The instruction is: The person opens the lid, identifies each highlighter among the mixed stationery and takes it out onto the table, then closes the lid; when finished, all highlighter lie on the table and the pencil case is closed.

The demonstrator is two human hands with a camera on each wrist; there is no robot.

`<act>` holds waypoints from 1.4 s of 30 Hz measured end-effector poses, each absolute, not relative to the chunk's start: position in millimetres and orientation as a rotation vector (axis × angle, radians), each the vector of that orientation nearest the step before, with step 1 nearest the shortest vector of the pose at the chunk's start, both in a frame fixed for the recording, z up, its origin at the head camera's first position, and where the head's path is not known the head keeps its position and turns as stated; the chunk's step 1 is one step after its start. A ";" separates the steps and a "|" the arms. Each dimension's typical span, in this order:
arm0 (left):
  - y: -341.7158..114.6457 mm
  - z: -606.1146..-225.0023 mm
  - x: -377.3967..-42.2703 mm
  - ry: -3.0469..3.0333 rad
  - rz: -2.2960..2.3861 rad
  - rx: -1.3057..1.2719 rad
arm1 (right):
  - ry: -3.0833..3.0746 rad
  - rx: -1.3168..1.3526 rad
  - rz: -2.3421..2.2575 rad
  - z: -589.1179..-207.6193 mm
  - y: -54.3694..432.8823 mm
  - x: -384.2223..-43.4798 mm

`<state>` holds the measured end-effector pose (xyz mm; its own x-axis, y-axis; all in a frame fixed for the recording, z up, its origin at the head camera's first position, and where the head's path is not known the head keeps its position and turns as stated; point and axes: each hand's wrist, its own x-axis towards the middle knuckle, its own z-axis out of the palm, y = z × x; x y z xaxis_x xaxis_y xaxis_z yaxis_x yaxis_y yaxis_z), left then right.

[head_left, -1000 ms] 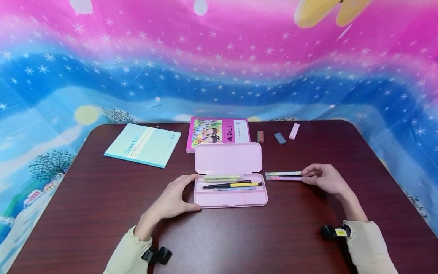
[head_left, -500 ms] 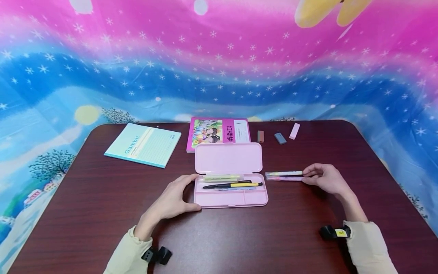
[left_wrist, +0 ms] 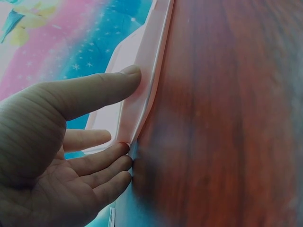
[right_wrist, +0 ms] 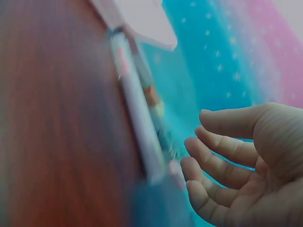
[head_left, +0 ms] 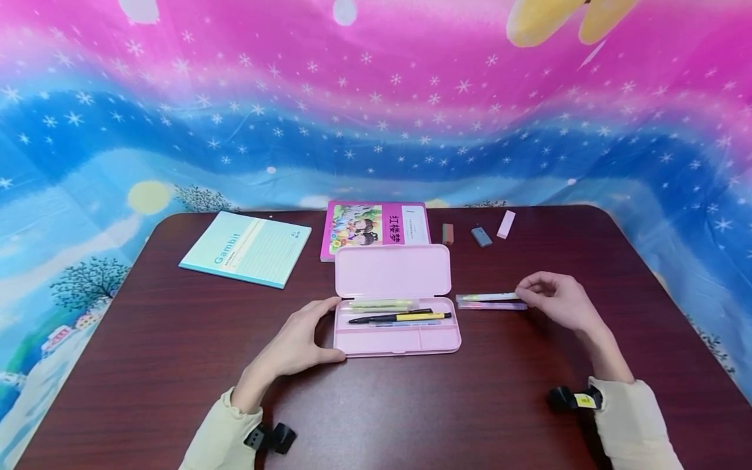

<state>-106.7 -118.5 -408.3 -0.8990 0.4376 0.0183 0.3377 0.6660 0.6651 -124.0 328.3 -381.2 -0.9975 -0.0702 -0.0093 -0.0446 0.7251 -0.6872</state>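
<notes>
An open pink pencil case [head_left: 376, 341] lies in the middle of the table, its lid tipped back. My left hand [head_left: 296, 339] holds its left end, thumb at the front corner and index finger at the back corner. In the left wrist view the thumb [left_wrist: 106, 91] rests against the case's front wall. Inside lie a black and yellow pen [head_left: 405, 318], yellow-green pens [head_left: 378, 305] and a clear pen. Right of the case lie a white pen [head_left: 484, 297] and a pinkish-purple pen [head_left: 490, 305]. My right hand [head_left: 558, 300] is at their right ends, fingers loosely bent, nothing visibly gripped.
A mint notebook [head_left: 247, 251] lies at the back left. Behind the case lies a pink picture-covered book [head_left: 376, 225], partly hidden by the lid. Farther right stand a red and green eraser [head_left: 448, 234], a blue-grey block [head_left: 482, 237] and a pink-white block [head_left: 506, 224].
My right hand has come off the pinkish-purple pen and lifted slightly, so that pen's right end now shows. The left hand and the pencil case stay in place.
</notes>
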 end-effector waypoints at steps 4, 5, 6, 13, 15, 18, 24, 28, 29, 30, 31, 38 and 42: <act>-118.2 -409.2 -106.5 2.737 1.050 0.627 | 2.904 -0.190 -1.162 -372.5 308.4 -130.0; -118.1 -409.3 -106.4 2.736 1.051 0.624 | 2.903 -0.214 -1.172 -371.1 303.1 -131.9; -118.0 -409.2 -106.3 2.736 1.051 0.622 | 2.896 -0.232 -1.183 -369.6 297.7 -133.6; -116.9 -408.5 -104.7 2.726 1.062 0.610 | 2.837 -0.337 -1.240 -363.6 261.4 -143.3; -116.7 -408.1 -104.4 2.723 1.066 0.609 | 2.818 -0.364 -1.251 -363.2 251.4 -146.0; -116.6 -407.5 -104.0 2.723 1.068 0.610 | 2.780 -0.402 -1.292 -362.2 236.6 -150.1; -115.1 -407.0 -105.0 2.723 1.060 0.632 | 2.727 -0.476 -1.362 -362.5 213.7 -155.5; -113.7 -407.6 -106.0 2.719 1.053 0.632 | 2.726 -0.510 -1.335 -367.8 202.8 -157.4; -113.6 -407.7 -106.3 2.720 1.054 0.630 | 2.722 -0.515 -1.324 -369.6 200.4 -157.6; -113.6 -407.9 -106.4 2.721 1.053 0.628 | 2.716 -0.517 -1.310 -371.1 198.0 -157.5; -113.7 -408.0 -106.5 2.723 1.050 0.627 | 2.709 -0.516 -1.293 -372.8 195.9 -157.3; -116.5 -408.5 -106.9 2.737 1.026 0.622 | 2.651 -0.515 -1.185 -380.2 183.4 -154.3; -118.0 -409.0 -106.8 2.740 1.029 0.621 | 2.684 -0.534 -1.109 -382.4 180.7 -153.8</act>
